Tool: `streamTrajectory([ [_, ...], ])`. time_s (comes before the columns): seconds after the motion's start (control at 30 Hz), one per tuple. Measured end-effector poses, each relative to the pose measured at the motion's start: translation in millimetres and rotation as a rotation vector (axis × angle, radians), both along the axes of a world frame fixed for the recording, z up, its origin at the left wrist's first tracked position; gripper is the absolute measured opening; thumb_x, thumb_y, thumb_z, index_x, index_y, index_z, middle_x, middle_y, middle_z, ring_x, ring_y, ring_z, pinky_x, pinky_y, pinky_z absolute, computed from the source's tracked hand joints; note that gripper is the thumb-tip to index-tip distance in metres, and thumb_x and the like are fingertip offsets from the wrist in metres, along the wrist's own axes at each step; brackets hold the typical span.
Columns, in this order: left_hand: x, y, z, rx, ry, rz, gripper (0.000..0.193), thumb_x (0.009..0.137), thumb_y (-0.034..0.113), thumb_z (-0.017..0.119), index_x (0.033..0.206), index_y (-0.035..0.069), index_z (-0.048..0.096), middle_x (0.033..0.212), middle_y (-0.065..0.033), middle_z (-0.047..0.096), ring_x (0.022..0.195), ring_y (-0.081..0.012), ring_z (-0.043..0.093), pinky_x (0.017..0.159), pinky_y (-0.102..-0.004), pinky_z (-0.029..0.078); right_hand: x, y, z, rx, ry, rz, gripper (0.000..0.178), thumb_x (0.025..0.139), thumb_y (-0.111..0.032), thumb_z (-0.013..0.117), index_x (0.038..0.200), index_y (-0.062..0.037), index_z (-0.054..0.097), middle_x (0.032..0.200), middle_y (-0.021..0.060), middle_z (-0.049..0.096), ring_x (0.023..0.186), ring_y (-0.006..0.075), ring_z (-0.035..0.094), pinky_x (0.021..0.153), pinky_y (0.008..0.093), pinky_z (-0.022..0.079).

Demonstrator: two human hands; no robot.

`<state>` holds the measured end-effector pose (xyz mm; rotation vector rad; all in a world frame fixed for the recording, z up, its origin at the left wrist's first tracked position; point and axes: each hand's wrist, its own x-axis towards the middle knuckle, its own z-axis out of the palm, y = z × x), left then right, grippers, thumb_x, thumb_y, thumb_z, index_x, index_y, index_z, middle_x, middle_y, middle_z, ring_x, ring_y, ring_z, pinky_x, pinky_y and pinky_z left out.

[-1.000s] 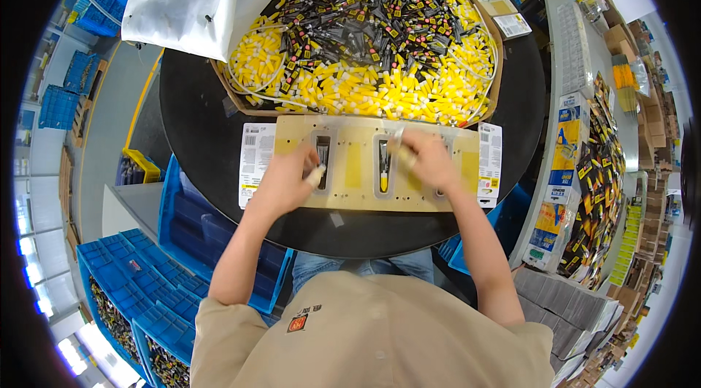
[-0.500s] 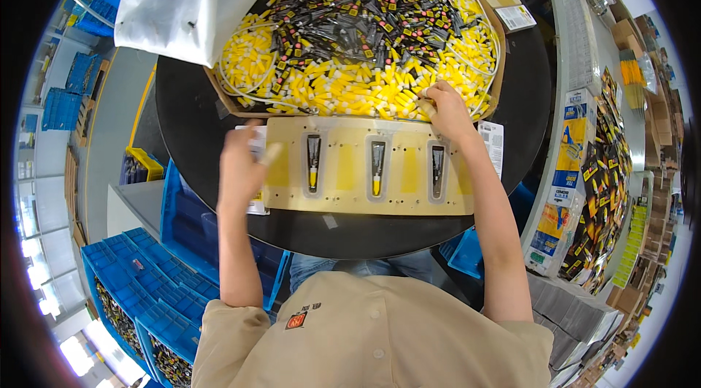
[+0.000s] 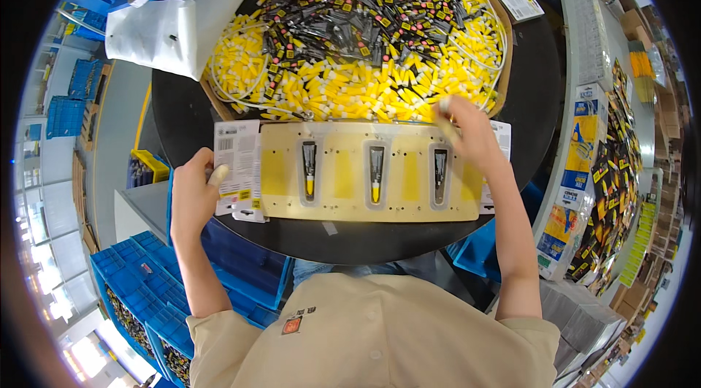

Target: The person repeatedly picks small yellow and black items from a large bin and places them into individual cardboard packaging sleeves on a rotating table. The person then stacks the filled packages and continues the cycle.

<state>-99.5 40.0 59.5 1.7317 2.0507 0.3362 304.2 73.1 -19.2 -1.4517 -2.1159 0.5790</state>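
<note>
My left hand (image 3: 193, 187) is closed at the left edge of the white printed cards (image 3: 238, 161), its thumb, in a pale finger cover, lying over them. These cards lie beside the pale yellow fixture plate (image 3: 285, 207). Three slots in the plate each hold a small black tube: the left tube (image 3: 309, 161) and the middle tube (image 3: 376, 169) show yellow lower ends, while the right tube (image 3: 439, 172) looks all dark. Above the plate's right end is my right hand (image 3: 471, 132), fingers pinched and blurred; what they hold, if anything, I cannot make out.
Behind the plate, a wide box holds heaped yellow-and-white caps (image 3: 350, 92) and black tubes (image 3: 343, 15). The round black table (image 3: 350, 242) carries it all. Blue crates (image 3: 139, 278) stand at the lower left; a box of packaged goods (image 3: 591, 191) is at the right.
My left hand has moved left and down from the plate's left end to the cards' outer edge, uncovering the cards. My right hand has shifted slightly right and down, away from the caps.
</note>
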Motion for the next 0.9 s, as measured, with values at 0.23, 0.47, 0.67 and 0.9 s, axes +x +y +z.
streamTrajectory([
  [0.23,47,-14,-48,-0.286,-0.526,0.005,0.030,0.082,0.008,0.065,0.109,-0.001,0.056,0.091,-0.0121,0.061,0.054,-0.0163,0.059,0.049,-0.0281,0.047,10,-109,-2,0.071,-0.158,0.175,0.024,0.071,0.003,0.063,0.094,-0.0045,0.061,0.099,0.0103,0.058,0.091,0.0284,0.057,0.075,0.0344,0.049],
  [0.47,64,-22,-64,0.139,0.091,-0.547,0.076,0.073,0.015,0.072,0.139,0.012,0.036,0.143,-0.0223,0.032,0.091,-0.0392,0.062,0.069,-0.0407,0.055,54,-103,-46,0.314,-0.387,-0.656,0.046,0.080,-0.011,0.063,0.125,-0.0081,0.052,0.128,0.0166,0.050,0.117,0.0349,0.045,0.098,0.0442,0.037],
  [0.67,75,-35,-70,-0.087,0.338,-0.654,0.086,0.067,0.015,0.076,0.139,0.004,0.031,0.143,-0.0300,0.026,0.082,-0.0389,0.064,0.067,-0.0414,0.054,80,-90,-106,-0.028,-0.395,-1.065,0.045,0.091,-0.024,0.049,0.133,-0.0107,0.047,0.140,0.0105,0.043,0.135,0.0295,0.030,0.104,0.0550,0.027],
  [0.9,74,-30,-67,-0.123,0.365,-0.677,0.080,0.072,0.018,0.073,0.138,0.001,0.031,0.141,-0.0356,0.024,0.075,-0.0399,0.065,0.066,-0.0414,0.054,55,-105,-47,0.228,-0.323,-1.084,0.031,0.088,-0.013,0.054,0.117,-0.0037,0.058,0.108,0.0154,0.058,0.104,0.0323,0.054,0.084,0.0393,0.043],
])
